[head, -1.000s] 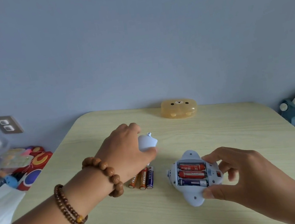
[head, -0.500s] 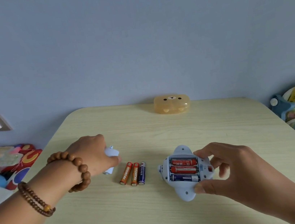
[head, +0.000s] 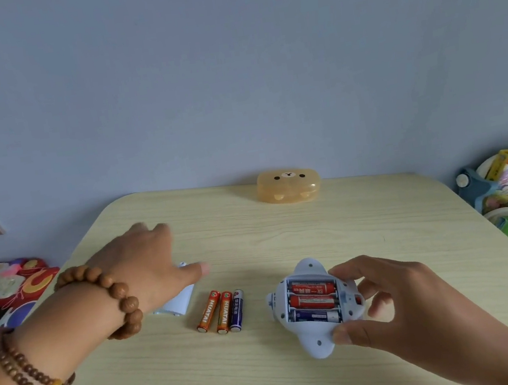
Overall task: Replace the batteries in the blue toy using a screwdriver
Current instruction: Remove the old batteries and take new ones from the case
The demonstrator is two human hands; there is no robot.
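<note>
While R hand [head: 401,299] grips blue toy [head: 316,343] by its right side, thumb on near wing, fingers curled over far edge, toy lies belly-up on table [head: 285,237] w/ batt. compartment open. Inside toy: 3 fitted cells [head: 314,301], 2 red + 1 dark blue. Just left of toy: 3 loose cells [head: 220,311] side by side, 2 orange + 1 purple. Further left of toy: pale blue cover [head: 176,301], partly under L hand [head: 145,266]. L hand: thumb out straight, fingers hidden behind its back; can't tell if it touches cover. Beyond toy, near table's far edge: bear-face case [head: 288,185].
</note>
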